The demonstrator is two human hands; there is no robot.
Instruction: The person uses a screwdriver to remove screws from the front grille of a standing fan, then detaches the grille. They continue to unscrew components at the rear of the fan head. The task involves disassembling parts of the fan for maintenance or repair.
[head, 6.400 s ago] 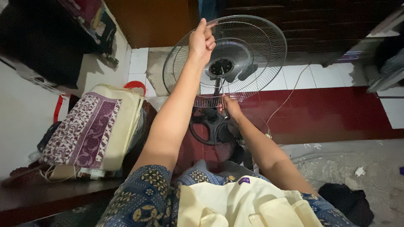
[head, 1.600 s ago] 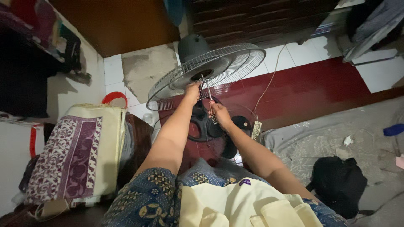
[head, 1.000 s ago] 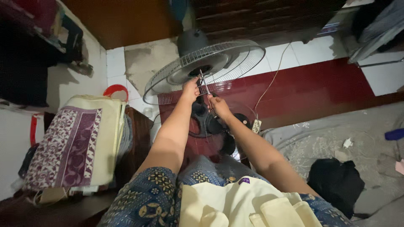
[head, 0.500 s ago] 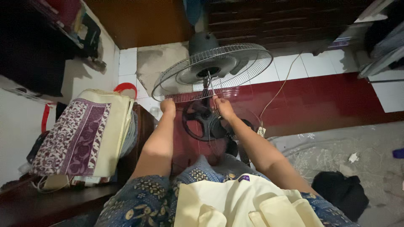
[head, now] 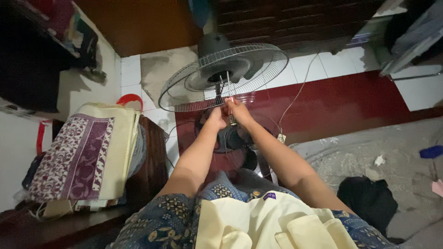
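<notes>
While both arms are reaching forward over a blue patterned garment (head: 161, 226) and a pale yellow cloth (head: 267, 226) in the lap, the left hand (head: 216, 121) and the right hand (head: 238, 110) are meeting at the lower rim of the fan guard (head: 221, 76), a round wire cage of thin radial ribs belonging to a standing fan whose head is tilting back so the grille is facing upward. The left hand is curling closed near the rim, though what it is gripping cannot be told (its fingers are hidden from this angle). The right hand is pinching a small pale object (head: 229, 99) at the guard's edge; the object is too small and blurred to identify. Below the hands, the dark round fan base (head: 233, 138) is sitting on a glossy dark red floor strip (head: 341, 103), which is running beside white floor tiles (head: 323, 64). A thin white cord (head: 295, 99) is trailing across the red strip to a small plug (head: 280, 137). At the left, a cream bag with a purple floral panel (head: 78, 157) is lying on a dark wooden surface (head: 154, 152), with folded fabric showing at its edge. At the right, a black cloth heap (head: 369, 200) is resting on rough grey concrete (head: 350, 157).
</notes>
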